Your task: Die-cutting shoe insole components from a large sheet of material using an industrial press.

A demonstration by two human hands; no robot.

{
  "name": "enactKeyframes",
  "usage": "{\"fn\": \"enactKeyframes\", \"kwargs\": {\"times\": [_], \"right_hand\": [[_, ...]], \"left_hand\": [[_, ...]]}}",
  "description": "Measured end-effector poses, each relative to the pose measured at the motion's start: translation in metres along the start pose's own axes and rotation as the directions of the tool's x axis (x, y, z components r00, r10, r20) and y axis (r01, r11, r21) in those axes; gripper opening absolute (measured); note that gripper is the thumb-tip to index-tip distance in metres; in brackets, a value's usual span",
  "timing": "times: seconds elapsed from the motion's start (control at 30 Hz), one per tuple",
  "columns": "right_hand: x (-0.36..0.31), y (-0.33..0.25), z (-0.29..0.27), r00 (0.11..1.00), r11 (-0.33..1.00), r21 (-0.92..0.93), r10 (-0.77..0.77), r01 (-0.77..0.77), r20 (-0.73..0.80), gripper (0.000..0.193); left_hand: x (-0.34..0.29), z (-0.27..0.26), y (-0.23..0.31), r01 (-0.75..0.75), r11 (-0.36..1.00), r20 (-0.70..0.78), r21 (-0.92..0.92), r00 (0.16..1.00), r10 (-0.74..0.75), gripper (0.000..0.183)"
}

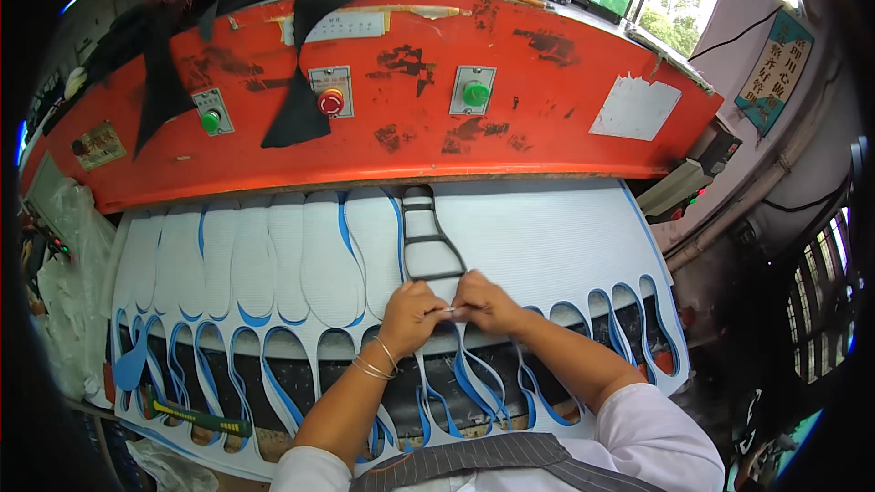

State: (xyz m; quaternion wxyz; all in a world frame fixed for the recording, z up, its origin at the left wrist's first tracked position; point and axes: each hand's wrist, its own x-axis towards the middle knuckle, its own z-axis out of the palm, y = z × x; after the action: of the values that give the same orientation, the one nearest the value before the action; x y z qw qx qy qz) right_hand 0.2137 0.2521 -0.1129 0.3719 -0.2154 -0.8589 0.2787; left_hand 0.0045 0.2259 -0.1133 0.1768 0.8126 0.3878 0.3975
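Note:
My left hand (410,317) and my right hand (487,302) meet just below a black sole-shaped cutting die (441,240). Both are closed, thumbs and fingers pinched together. Between them shows a small white bit, seemingly a thin strip of the white foam sheet (538,228); my fingers hide most of it. The die stands on the sheet, apart from my hands, its narrow end toward the machine. To its left, several cut sole shapes (330,260) lie side by side in the sheet, with blue edges showing. Nearer to me hangs the cut-out web (292,383), full of sole-shaped holes.
Behind the sheet rises the orange-red press beam (401,118), with a red button (330,102) and green buttons (475,94). Black material scraps (301,109) drape over it. A green-and-yellow tool handle (205,419) lies at the left on the web. Clear plastic (73,282) hangs at far left.

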Motion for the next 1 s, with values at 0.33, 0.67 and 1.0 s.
{"fn": "enactKeyframes", "kwargs": {"times": [0.33,0.67,1.0], "right_hand": [[0.105,0.044,-0.057,0.869,0.855,-0.447,-0.009,0.263,0.494,0.047],[0.166,0.106,-0.127,0.584,0.900,-0.404,0.242,0.163,0.775,0.080],[0.109,0.134,-0.124,0.885,0.696,-0.553,-0.299,0.458,0.358,0.016]], "left_hand": [[0.014,0.045,0.008,0.064,0.988,-0.074,0.139,0.996,-0.054,0.015],[0.079,0.066,0.033,0.047,0.996,-0.028,-0.076,0.998,-0.049,0.009],[0.099,0.115,0.074,0.206,0.977,-0.330,-0.053,0.920,-0.212,0.040]]}}
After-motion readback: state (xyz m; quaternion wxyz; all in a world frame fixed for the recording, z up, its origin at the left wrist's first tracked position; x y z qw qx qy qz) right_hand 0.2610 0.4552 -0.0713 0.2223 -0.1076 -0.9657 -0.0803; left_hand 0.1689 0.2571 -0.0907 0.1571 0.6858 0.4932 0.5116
